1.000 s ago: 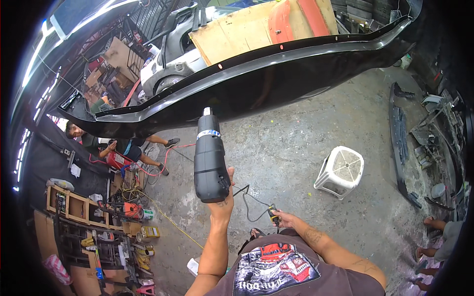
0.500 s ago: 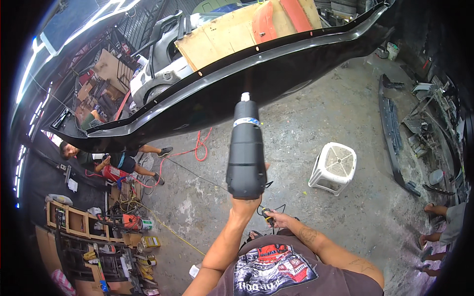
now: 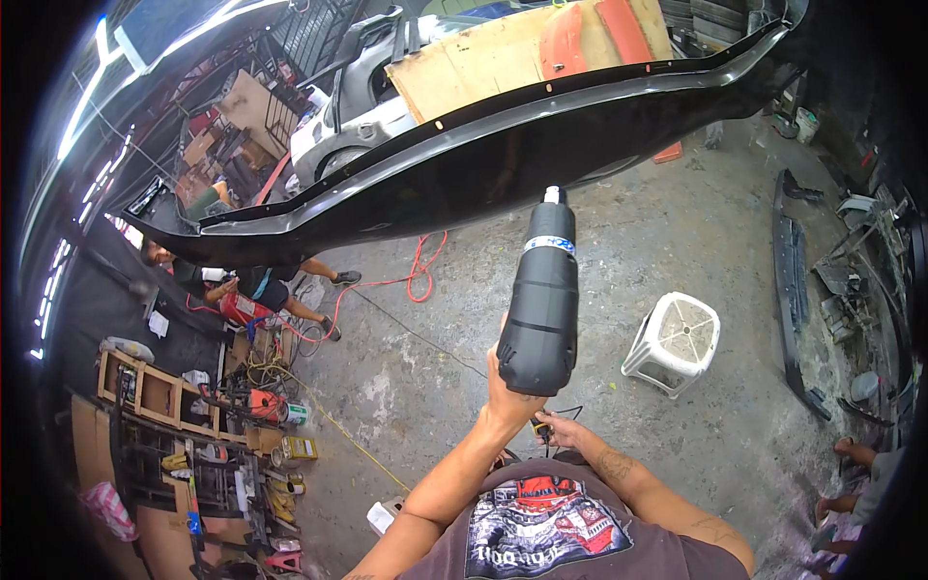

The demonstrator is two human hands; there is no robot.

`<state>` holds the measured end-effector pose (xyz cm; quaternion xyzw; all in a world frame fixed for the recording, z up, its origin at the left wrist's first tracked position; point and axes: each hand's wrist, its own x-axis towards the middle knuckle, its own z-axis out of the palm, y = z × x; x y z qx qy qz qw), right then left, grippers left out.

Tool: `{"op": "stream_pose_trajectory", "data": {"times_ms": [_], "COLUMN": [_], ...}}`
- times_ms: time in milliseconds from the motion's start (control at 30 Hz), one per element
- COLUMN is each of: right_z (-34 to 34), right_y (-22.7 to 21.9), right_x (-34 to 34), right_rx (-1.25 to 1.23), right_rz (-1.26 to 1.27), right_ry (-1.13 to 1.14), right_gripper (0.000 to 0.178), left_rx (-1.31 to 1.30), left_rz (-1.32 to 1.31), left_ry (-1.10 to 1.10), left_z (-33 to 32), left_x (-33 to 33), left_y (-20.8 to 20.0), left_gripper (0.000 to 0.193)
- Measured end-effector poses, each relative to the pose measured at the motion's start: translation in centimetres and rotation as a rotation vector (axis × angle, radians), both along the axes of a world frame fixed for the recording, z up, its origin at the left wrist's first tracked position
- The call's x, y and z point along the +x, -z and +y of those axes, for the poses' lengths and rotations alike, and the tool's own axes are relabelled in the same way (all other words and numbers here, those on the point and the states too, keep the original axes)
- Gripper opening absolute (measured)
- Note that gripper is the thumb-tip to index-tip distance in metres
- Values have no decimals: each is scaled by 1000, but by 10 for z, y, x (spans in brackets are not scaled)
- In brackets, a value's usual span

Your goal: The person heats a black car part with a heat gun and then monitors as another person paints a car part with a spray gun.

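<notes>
My left hand (image 3: 507,394) is closed around the handle of a black heat gun (image 3: 539,314), hidden beneath its body. The metal nozzle points away from me, toward a long glossy black car bumper (image 3: 464,179) stretched across the upper view. Whether the nozzle touches the bumper, I cannot tell; it appears close to the lower edge. Lower down, my right hand (image 3: 563,432) is closed on a small yellow-and-black tool (image 3: 541,431), whose kind is not clear. A thin dark cord loops beside it.
A white plastic stool (image 3: 673,338) stands on the concrete floor to the right. Another bumper (image 3: 791,290) lies beyond it. At left, a person (image 3: 275,290) sits partly behind the bumper, near a red hose (image 3: 340,311). Cluttered shelves (image 3: 159,387) line the left; bystanders' feet (image 3: 833,507) show at right.
The heat gun and my left hand have moved to the right relative to the bumper, with the nozzle now nearer its lower edge. The whole view has shifted slightly. Both hands keep their holds.
</notes>
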<state>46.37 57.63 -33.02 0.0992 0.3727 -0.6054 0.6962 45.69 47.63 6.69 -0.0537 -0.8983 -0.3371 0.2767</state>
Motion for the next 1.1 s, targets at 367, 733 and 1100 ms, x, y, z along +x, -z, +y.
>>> {"op": "stream_pose_trajectory", "data": {"times_ms": [367, 733, 1100], "right_z": [-7, -4, -7], "right_y": [-16, -31, -25], "right_x": [4, 10, 10], "right_rx": [-18, 17, 38], "right_rz": [7, 24, 67], "right_ry": [-48, 23, 10], "right_gripper": [44, 43, 39], "left_rx": [45, 309, 150], "left_rz": [148, 170, 162], "left_ry": [-245, -452, -513], "left_z": [-35, -83, -61], "left_x": [38, 75, 69], "left_y": [-10, 14, 18], "left_gripper": [25, 30, 28]}}
